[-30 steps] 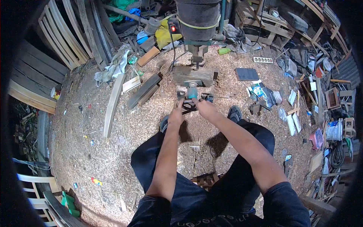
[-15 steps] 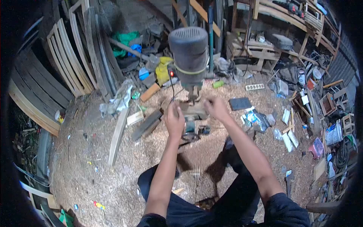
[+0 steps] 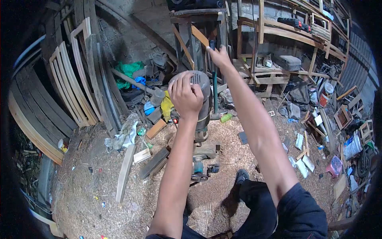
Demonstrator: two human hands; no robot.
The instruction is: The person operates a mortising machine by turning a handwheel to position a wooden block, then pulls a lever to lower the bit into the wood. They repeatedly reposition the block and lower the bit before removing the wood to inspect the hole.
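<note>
A drill-press-like machine stands before me, with an upright grey motor housing (image 3: 203, 85) on top. My left hand (image 3: 186, 95) lies against the left side of the housing's vented cap, fingers slightly apart and bent over it. Higher up and to the right, my right hand (image 3: 221, 59) is at the upper part of a green pole (image 3: 215, 93) behind the motor. Its thumb reaches across the pole, and the fingers are partly hidden behind it. Below the motor, a wooden block (image 3: 205, 150) lies on the machine's bed, above a handwheel (image 3: 199, 177).
Wood shavings cover the floor (image 3: 119, 187). Left of the machine lie dark timber offcuts (image 3: 154, 163) and a long pale board (image 3: 125, 173). Curved wooden frames (image 3: 69, 85) lean at the left. A wooden rack (image 3: 294, 34) stands at the back right, with clutter below, including a pink stool (image 3: 334, 166).
Both hands have risen from beside the wooden block. My left hand now rests on the motor housing, and my right has moved up to the pole. The view has tilted upward.
</note>
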